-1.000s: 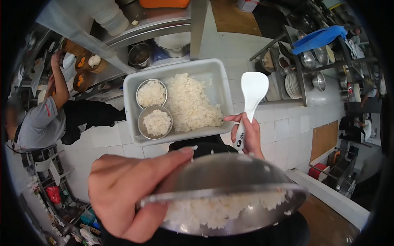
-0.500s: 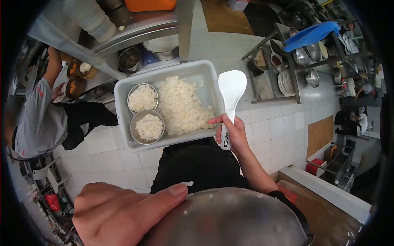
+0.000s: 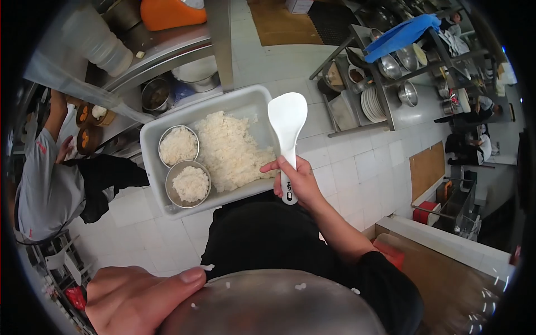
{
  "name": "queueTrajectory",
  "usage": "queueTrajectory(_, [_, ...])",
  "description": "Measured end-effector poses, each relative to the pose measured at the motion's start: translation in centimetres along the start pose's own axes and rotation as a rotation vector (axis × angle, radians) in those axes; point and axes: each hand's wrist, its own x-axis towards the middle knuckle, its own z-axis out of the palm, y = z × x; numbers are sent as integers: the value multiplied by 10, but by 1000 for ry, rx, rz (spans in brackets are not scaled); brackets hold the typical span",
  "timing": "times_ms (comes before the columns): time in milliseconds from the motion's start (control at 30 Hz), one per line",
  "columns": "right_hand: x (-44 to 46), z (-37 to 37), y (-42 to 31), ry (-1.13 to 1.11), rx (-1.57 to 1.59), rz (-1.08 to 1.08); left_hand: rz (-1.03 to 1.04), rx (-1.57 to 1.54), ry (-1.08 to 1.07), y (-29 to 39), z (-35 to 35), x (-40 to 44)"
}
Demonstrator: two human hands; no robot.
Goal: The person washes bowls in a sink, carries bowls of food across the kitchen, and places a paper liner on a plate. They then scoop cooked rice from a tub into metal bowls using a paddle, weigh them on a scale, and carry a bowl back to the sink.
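Note:
My left hand [image 3: 139,301] is closed on the rim of a large metal bowl [image 3: 273,312] close to the camera, thumb over the edge. A few rice grains cling to the bowl, and a bit of rice sits at the thumb tip. In my right hand [image 3: 301,180] is a white rice paddle [image 3: 287,120], held by its handle with the blade pointing away over the tub's right edge. Beyond stands a grey plastic tub [image 3: 263,103] with loose cooked rice [image 3: 231,149]. At its left side are two small metal bowls with rice, the nearer one [image 3: 171,187] tilted.
A steel counter [image 3: 167,47] with pots on its shelf adjoins the tub's far side. At left a co-worker in a grey shirt [image 3: 47,190] reaches toward bamboo steamers [image 3: 86,139]. A rack with plates [image 3: 373,105] stands right; more people are farther off.
The view has shifted, so the tub, paddle and rack appear farther left. The large bowl and my left hand sit lower and more left in view. Both hands keep their holds.

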Motion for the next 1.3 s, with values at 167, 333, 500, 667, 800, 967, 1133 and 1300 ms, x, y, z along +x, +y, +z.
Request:
queueTrajectory(167, [0,4,-1,-22,-27,-3,31,-60,26,-7,2,-2])
queueTrajectory(333, [4,5,1,-31,-25,-2,-74,-49,117,5,8,-6])
queueTrajectory(500, [4,9,1,-24,-46,-2,-16,-106,128,-1,10,-3])
queueTrajectory(667, [14,8,8,-73,-129,10,-19,-133,114,-22,10,-6])
queueTrajectory(800, [41,-16,61,-47,-664,117,-137,-254,112,-55,29,-8])
queueTrajectory(967, [64,-17,117,-120,-1094,129,-462,-414,44,-138,94,-21])
queueTrajectory(1133, [18,-2,117,117,-961,-207,-574,-587,55,-232,182,-48])
queueTrajectory(1300, [-73,90,49,60,153,-112,-517,-711,-95,-234,122,-59])
